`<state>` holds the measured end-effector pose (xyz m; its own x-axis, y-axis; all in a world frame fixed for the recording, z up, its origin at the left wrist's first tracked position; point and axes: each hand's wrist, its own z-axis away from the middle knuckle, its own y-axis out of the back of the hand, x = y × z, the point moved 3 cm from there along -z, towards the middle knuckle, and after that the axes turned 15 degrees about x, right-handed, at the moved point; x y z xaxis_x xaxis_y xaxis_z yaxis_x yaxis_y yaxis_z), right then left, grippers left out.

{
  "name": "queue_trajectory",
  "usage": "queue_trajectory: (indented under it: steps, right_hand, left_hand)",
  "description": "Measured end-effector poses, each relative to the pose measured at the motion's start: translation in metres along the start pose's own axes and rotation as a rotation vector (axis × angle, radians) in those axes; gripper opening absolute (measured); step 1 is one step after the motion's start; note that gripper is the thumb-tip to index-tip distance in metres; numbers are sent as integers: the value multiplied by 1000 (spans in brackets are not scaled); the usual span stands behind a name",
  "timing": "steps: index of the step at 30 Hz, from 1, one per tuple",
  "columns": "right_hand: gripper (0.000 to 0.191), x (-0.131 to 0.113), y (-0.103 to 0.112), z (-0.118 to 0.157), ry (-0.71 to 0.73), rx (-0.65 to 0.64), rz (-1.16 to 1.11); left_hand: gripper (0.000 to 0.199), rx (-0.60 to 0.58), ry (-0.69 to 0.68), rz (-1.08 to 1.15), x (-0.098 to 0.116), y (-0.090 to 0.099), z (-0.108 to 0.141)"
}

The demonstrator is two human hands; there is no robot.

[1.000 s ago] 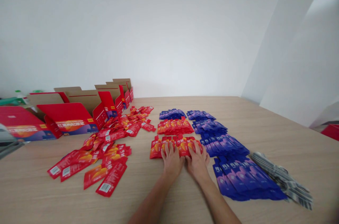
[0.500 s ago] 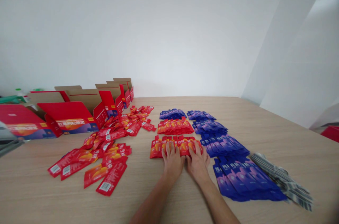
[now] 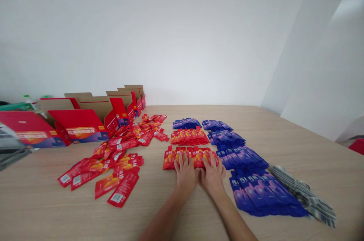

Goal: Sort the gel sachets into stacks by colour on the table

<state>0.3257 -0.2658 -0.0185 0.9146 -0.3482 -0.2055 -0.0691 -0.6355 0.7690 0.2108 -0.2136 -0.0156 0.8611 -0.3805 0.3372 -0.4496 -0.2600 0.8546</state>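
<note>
Near the middle of the table, a row of overlapping red sachets point(image 3: 170, 158) with orange fruit prints lies face up. My left hand point(image 3: 186, 175) rests over its middle, fingers curved on top and thumb at the near edge. My right hand point(image 3: 212, 176) grips the row's right part the same way, and the two thumbs almost meet. Behind them is a second fanned row of red sachets point(image 3: 189, 137). Close to my right hand lie fanned blue-purple sachets point(image 3: 241, 156). The undersides of the held sachets are hidden.
Loose red sachets point(image 3: 125, 144) are heaped on the left. Behind them stand open red cartons point(image 3: 81, 125) in a line. More blue sachets point(image 3: 264, 191) lie at the right front, beside a striped cloth bundle point(image 3: 304, 191). A blue row point(image 3: 187, 123) sits farther back.
The view has shifted slightly, so things on the left appear a little farther right. Both hands stay on the same red row, with almost no movement.
</note>
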Motion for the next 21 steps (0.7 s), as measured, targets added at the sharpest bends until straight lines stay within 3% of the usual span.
queue_trajectory:
  steps: [10,21]
  right_hand:
    - [47,-42,12,0,45,-18,-103]
    - [39,-139,5,21,241,-93,-398]
  left_hand:
    - [66,58,57,10,-33,35,11]
    - [53,122,227,-209,-125,89,35]
